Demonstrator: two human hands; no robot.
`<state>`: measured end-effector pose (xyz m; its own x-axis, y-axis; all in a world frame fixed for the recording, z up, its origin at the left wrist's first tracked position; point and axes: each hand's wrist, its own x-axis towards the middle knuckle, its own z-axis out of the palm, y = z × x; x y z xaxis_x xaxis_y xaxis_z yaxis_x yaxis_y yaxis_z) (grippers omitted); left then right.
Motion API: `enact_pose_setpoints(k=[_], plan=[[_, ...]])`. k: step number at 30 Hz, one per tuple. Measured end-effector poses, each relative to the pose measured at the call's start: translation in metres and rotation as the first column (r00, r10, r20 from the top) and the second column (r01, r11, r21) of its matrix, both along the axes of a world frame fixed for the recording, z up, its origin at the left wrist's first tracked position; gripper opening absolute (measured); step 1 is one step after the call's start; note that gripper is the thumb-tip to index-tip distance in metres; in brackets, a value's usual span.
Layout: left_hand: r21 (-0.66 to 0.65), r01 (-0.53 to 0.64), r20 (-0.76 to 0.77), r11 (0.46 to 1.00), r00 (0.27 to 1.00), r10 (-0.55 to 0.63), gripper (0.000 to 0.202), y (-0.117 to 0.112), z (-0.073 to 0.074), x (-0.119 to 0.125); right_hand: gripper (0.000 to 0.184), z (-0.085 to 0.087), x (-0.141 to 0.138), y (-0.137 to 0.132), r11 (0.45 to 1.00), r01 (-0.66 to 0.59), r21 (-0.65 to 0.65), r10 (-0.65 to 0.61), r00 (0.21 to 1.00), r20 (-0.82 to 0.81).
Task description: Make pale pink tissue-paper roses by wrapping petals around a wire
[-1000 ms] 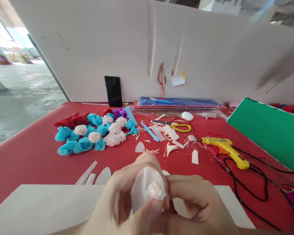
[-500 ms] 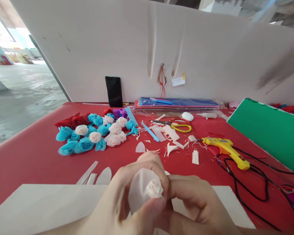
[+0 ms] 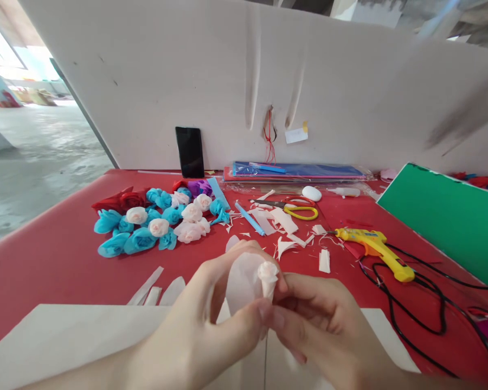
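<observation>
Both my hands meet over the near edge of the red table [image 3: 44, 265]. My left hand [image 3: 211, 319] is closed around a small pale pink paper rose [image 3: 267, 273], with a loose petal [image 3: 242, 281] wrapped against it under my thumb. My right hand [image 3: 325, 325] pinches the base of the same rose from the right. A white paper sheet [image 3: 65, 336] lies under my hands.
A pile of blue, white, red and purple paper roses [image 3: 154, 219] lies at the left. Yellow scissors [image 3: 296, 208], a yellow glue gun [image 3: 374, 244] with black cord [image 3: 410, 309], paper scraps, a phone [image 3: 190, 151], packed paper sheets [image 3: 296, 170] and a green board [image 3: 451, 216] are beyond.
My hands have lifted the rose a little and turned it, so the bud now points up and to the right.
</observation>
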<state>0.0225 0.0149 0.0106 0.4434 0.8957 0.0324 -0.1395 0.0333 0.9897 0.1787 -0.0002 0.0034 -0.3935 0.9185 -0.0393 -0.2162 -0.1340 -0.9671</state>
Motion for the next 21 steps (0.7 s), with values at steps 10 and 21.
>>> enact_pose_setpoints(k=[10, 21], plan=[[0.176, -0.047, -0.008, 0.983, 0.999, 0.049, 0.006, 0.0067, 0.0006, 0.0017, 0.007, 0.003, 0.0013, 0.0045, 0.983, 0.183, -0.022, -0.184, 0.977, -0.107], [0.487, -0.081, -0.061, 0.87, 0.99, 0.126, 0.021, 0.0052, -0.0054, 0.0026, 0.009, 0.001, -0.0019, 0.0033, 0.976, 0.197, -0.094, -0.213, 0.954, -0.212]])
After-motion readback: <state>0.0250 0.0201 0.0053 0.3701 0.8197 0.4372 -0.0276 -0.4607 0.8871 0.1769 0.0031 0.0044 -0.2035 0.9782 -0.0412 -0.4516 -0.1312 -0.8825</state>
